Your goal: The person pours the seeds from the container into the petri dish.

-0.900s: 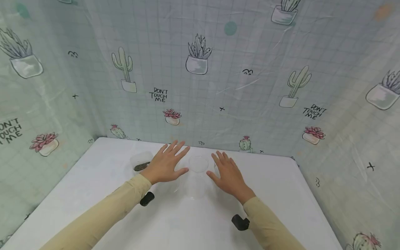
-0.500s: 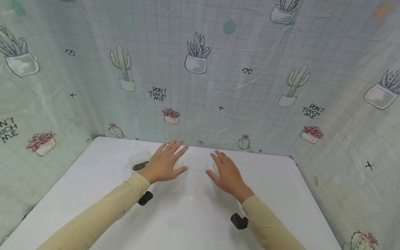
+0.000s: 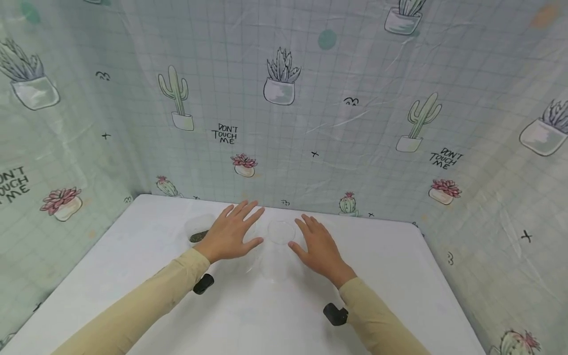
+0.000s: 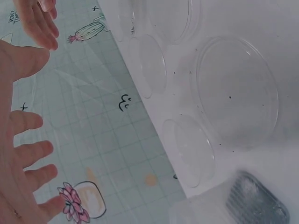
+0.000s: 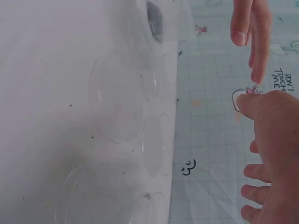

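My left hand (image 3: 230, 234) hovers over the left-centre of the white table, fingers spread and holding nothing. Across from it, my right hand (image 3: 320, 249) is held up the same way, palm down, its thumb pointing inward. Between and below them lie clear round dishes, one of them a small dish (image 3: 281, 231) near the far edge. A larger clear dish (image 4: 238, 93) shows in the left wrist view, beside a smaller one (image 4: 189, 151). In the right wrist view another clear dish (image 5: 117, 98) lies flat. Their outlines are faint, and the hands hide some of them.
Left of my left hand stands a translucent container (image 3: 193, 225) with dark green matter (image 3: 197, 236) in it. Black wrist devices (image 3: 203, 284) hang below both forearms. A patterned cactus curtain (image 3: 284, 128) rises behind the table's (image 3: 390, 276) far edge.
Both hands have drifted slightly to the left, staying spread above the table. The dishes and the container have not moved.
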Available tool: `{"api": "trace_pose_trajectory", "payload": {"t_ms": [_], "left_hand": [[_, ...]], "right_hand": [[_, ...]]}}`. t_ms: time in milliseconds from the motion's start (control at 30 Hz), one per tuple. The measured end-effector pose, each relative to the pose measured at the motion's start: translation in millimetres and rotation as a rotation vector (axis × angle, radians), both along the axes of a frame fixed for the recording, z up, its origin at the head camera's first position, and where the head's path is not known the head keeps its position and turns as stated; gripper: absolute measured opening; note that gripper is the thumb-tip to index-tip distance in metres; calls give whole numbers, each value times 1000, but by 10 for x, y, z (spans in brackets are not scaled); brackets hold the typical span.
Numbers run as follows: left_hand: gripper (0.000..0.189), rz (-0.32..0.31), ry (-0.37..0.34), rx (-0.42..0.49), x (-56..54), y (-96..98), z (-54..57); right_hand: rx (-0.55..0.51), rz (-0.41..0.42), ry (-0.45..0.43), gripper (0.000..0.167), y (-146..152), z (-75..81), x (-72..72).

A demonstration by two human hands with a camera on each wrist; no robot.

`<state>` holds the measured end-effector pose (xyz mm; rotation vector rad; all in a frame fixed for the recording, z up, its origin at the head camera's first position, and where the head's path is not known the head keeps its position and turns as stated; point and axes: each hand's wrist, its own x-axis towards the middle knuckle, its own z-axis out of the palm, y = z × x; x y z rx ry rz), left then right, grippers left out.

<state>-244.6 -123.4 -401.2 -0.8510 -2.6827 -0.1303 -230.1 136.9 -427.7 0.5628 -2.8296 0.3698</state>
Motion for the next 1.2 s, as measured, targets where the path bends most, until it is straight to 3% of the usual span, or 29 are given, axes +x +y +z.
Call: {"api": "trace_pose_trajectory", "payload": {"t_ms": [867,1200], "left_hand": [[70,-2,37,26,-17,-134,-37],[71,8,14,9,-17,-197,-57]], "right_hand": [[-39,14,-31,61,-158,-10,-15],[-29,25,-22,61,-207,-41,-46]]}}
